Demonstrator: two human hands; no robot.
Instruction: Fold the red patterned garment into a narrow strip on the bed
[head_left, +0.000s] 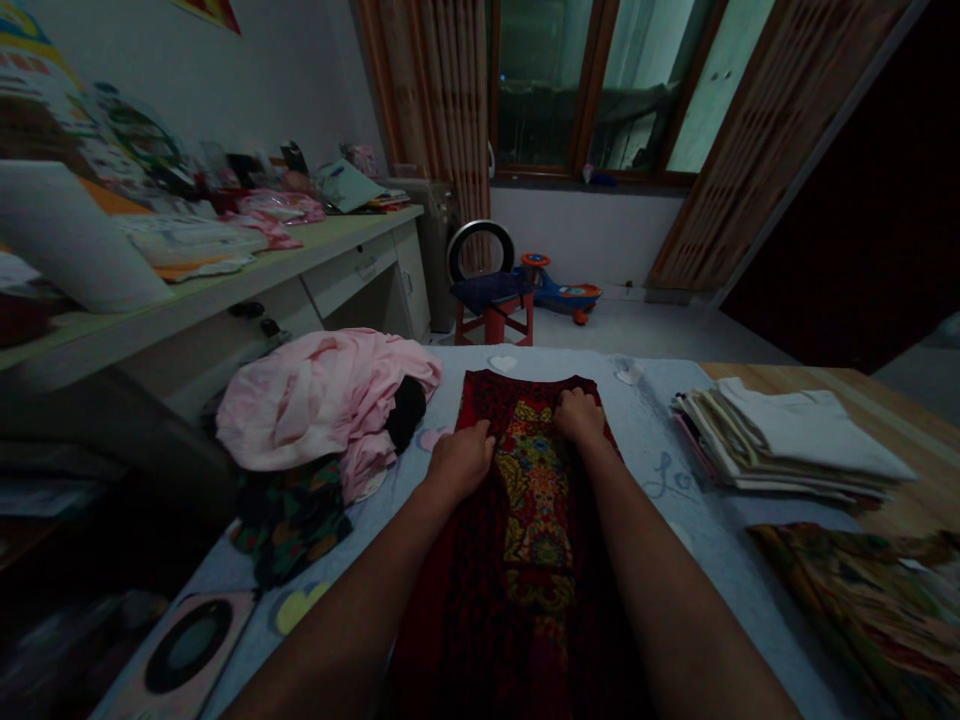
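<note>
A dark red garment [540, 510] with black patterning and a yellow floral panel lies spread lengthwise on the pale blue cover [435, 395]. Its straight far edge looks like a waistband, though whether it is a skirt or another piece I cannot tell. My left hand [463, 460] has its fingers curled onto the cloth near the left side. Farther up, close to the top right corner, my right hand [580, 413] is closed on the fabric with its fingers bent under. The near end of the garment runs down between my forearms into shadow.
Pink clothes [322, 395] are heaped at left, above a dark patterned cloth [292, 520]. Folded clothes [787, 440] are stacked at right, with a brownish patterned garment [862, 600] nearer me. Beyond stand a red stool [495, 325] and a blue ride-on toy [559, 290]. A cluttered desk [337, 245] borders the left.
</note>
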